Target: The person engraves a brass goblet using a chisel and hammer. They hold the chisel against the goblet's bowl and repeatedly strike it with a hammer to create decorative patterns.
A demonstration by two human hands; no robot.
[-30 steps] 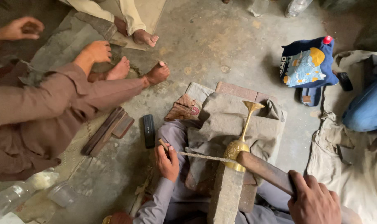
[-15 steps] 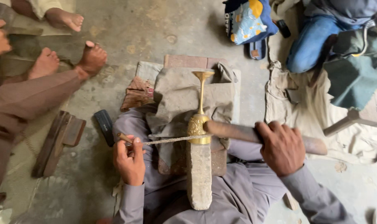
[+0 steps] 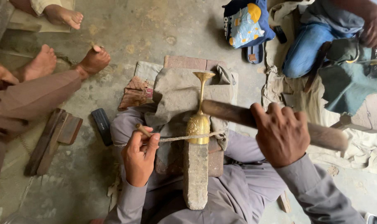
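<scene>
Change: against the view half a second before, the wooden club [image 3: 275,123] lay more slanted, its far end lower to the right; the goblet [image 3: 199,116] had kept its place.
Goblet: brass, lying on its side on the stone block [image 3: 195,174] over the person's lap, long axis running away from the body, flared foot pointing to the brick [image 3: 184,63].
Left hand [image 3: 139,159]: closed, pinching a short stick and a cord [image 3: 178,138] pulled taut across the goblet's cup.
Right hand [image 3: 283,135]: fist clenched around the club, whose end touched the goblet's stem.
Floor [image 3: 126,33]: bare concrete, other people's feet nearby.
</scene>
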